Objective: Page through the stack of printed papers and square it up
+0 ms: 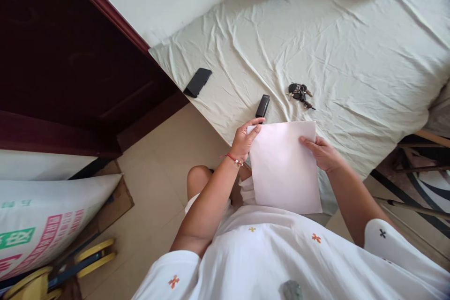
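Smooth white paper sheet [284,168] pinched by left hand [244,140], right hand [321,152] fingers; wrinkled bedsheet [351,56], possibly cotton.

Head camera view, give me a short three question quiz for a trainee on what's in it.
1. True or false: both hands hold the sheet of paper.
2. Which lies nearest the left hand? A phone, B stapler, C keys.
3. What covers the bed?

Key: 1 true, the right hand grips the other edge. 2 B. 3 A wrinkled pale sheet.
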Available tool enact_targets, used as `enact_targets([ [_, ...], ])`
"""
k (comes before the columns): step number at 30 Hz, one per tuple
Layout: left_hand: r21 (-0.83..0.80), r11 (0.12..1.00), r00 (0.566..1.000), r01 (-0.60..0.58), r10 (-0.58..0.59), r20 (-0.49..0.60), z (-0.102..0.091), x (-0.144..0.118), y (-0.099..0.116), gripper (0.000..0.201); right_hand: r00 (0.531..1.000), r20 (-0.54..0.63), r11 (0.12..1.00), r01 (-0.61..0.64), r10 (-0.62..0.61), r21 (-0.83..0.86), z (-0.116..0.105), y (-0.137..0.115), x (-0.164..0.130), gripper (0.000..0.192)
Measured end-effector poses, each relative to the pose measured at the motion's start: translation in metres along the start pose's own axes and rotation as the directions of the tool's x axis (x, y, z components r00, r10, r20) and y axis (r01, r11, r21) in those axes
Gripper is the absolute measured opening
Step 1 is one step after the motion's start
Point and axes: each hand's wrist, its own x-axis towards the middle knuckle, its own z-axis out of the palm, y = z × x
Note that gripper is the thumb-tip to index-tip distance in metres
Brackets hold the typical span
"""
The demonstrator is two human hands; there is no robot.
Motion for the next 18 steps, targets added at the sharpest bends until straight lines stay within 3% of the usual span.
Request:
enact_targets([
  [7, -0.051, 0.987, 0.988, 0.15, -0.151, -0.023, -0.002, 0.003, -0.013, 0.06, 0.996, 0.003, 0.995, 0.09, -0.09, -0.049, 0.001, -0.001, 0.005, 0.049],
  [12, -0.063, 0.992, 0.992, 0.106, -0.11, -0.062, -0.002, 0.003, -0.018, 0.058, 0.998, 0.021, 0.997, 0.064, -0.063, -0.033, 0.0, -0.002, 0.005, 0.051],
  [18, -0.159, 0.985, 0.997, 0.072, -0.078, -0.03, 0.003, -0.001, -0.019, 0.062, 0.999, -0.007, 0.999, 0.052, -0.052, 0.014, 0.002, 0.0, -0.001, 0.052],
])
